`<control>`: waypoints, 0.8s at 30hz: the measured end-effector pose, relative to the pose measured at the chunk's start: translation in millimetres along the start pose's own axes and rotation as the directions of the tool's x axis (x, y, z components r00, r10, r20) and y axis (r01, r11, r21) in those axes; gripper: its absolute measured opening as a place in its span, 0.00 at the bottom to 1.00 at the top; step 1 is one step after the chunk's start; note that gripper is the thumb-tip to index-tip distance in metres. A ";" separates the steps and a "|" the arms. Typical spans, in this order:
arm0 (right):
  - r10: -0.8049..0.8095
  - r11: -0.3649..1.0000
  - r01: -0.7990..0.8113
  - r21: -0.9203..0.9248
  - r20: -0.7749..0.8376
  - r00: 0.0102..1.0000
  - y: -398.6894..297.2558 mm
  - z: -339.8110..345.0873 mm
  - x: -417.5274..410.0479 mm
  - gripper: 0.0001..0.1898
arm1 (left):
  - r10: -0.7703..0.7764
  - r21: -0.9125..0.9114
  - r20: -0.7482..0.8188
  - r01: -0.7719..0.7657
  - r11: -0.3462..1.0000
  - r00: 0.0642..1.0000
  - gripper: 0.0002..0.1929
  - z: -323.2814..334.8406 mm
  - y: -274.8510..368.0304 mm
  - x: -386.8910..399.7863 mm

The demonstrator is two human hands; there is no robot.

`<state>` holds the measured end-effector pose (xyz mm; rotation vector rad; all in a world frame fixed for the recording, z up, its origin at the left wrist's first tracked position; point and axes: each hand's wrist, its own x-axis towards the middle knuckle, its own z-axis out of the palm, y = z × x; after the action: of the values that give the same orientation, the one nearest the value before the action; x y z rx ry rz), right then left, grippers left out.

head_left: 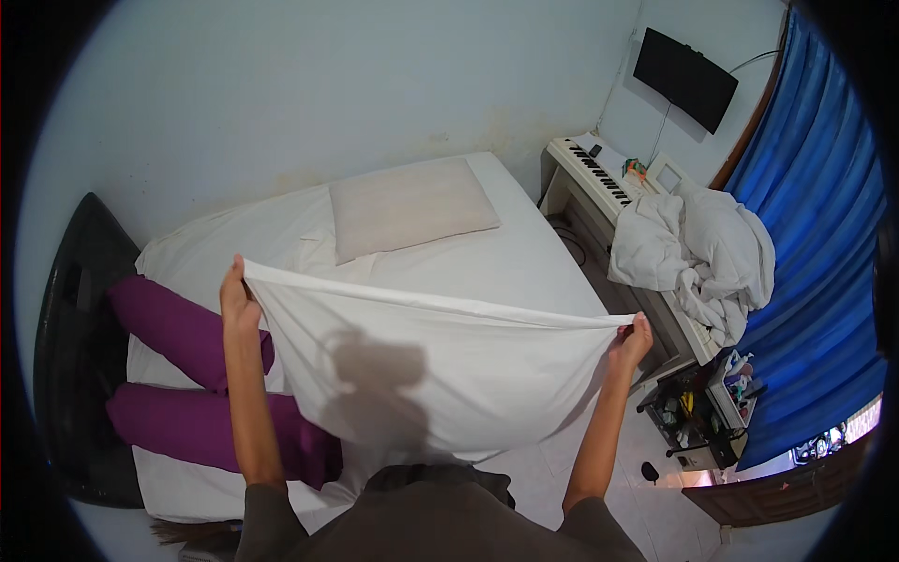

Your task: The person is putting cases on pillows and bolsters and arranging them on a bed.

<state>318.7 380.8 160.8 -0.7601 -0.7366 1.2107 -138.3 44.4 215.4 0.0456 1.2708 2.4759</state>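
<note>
A white cloth (449,379) is stretched between my two raised hands, its upper edge sagging slightly and a shadow falling on it. My left hand (240,293) pinches one upper corner, above the purple bolsters. At the other upper corner, my right hand (632,341) grips the cloth near the bed's right side. Beyond it lies a bed with a white sheet (520,232), bearing a flat pale pillow (414,207). Two purple bolsters (168,327) rest side by side near the dark headboard, the nearer one partly behind my left forearm. The cloth hides part of the bed.
An electronic keyboard (593,172) and a bunched white duvet (702,253) lie on a desk right of the bed. Past them hangs a blue curtain (808,232). A cluttered rack (688,414) stands on the tiled floor. The dark headboard (77,351) is at left.
</note>
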 end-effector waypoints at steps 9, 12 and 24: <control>-0.173 0.963 0.131 0.236 0.167 0.971 -38.8 -42.1 -26.1 0.08 | 0.287 -0.056 0.150 -0.282 0.958 0.946 0.09 8.7 33.1 -64.9; -0.064 0.994 0.066 0.089 -0.023 0.998 4.4 -98.4 -59.2 0.03 | 0.184 0.248 0.152 -0.218 0.944 0.971 0.09 -76.1 -21.3 -68.1; -0.128 0.276 0.125 -0.953 0.092 0.988 101.0 -119.4 -36.5 0.13 | 0.200 0.827 0.218 -0.289 0.481 0.955 0.08 -116.6 -179.3 -0.1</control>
<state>357.0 349.7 8.0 -1.6754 -1.5546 0.4588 -106.9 48.9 3.9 0.6271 2.4607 1.7060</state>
